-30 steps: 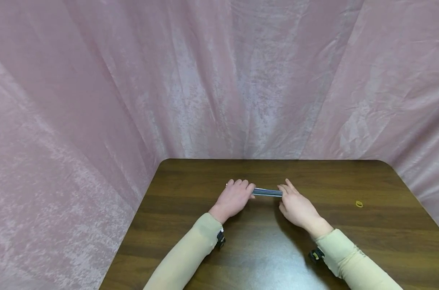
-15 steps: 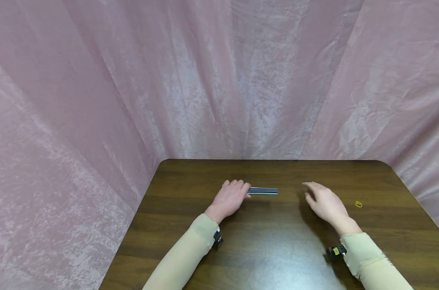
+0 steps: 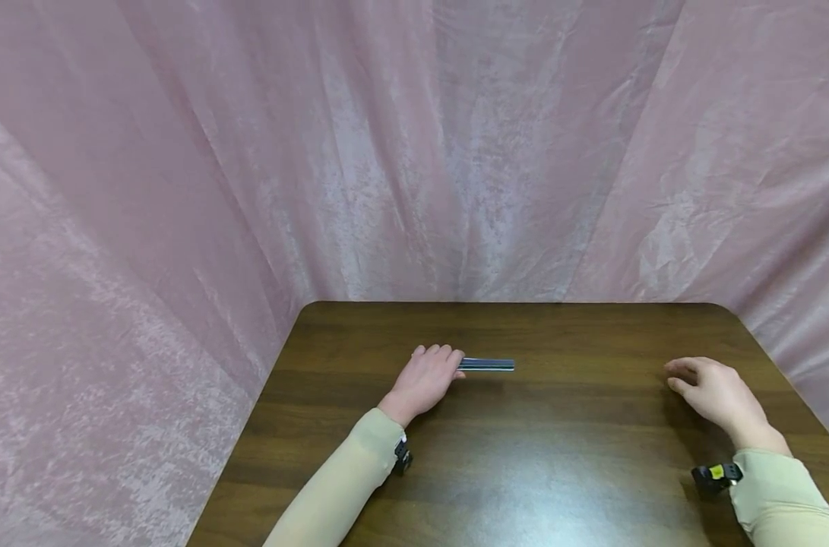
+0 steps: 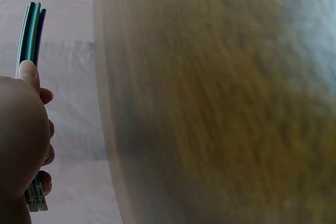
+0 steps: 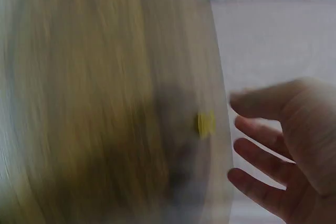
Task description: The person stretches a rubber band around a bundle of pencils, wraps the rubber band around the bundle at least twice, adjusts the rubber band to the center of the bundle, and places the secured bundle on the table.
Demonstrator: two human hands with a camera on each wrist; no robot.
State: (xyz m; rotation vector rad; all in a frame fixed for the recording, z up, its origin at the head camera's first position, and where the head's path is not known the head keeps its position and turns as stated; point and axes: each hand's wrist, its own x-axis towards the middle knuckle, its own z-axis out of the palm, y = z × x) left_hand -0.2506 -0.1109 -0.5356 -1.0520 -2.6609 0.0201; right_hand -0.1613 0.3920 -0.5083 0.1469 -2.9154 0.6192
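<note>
My left hand grips a bundle of slim, dark and teal pencils above the left-middle of the table, fingers wrapped over them and one end sticking out to the right. In the left wrist view, the thumb lies along the pencils, and their printed lower ends show below the fist. My right hand is over the right side of the table, holding nothing, with its fingers loosely bent and spread apart. A yellow rubber band lies on the table near those fingertips in the right wrist view; the hand hides it in the head view.
The brown wooden table has rounded far corners. Pink velvet curtain hangs right behind its far edge and along the left. A small black camera sits on each wrist.
My right hand has let go of the pencils' right end and moved right, to over the yellow rubber band. The left hand has shifted slightly left and nearer with the pencils.
</note>
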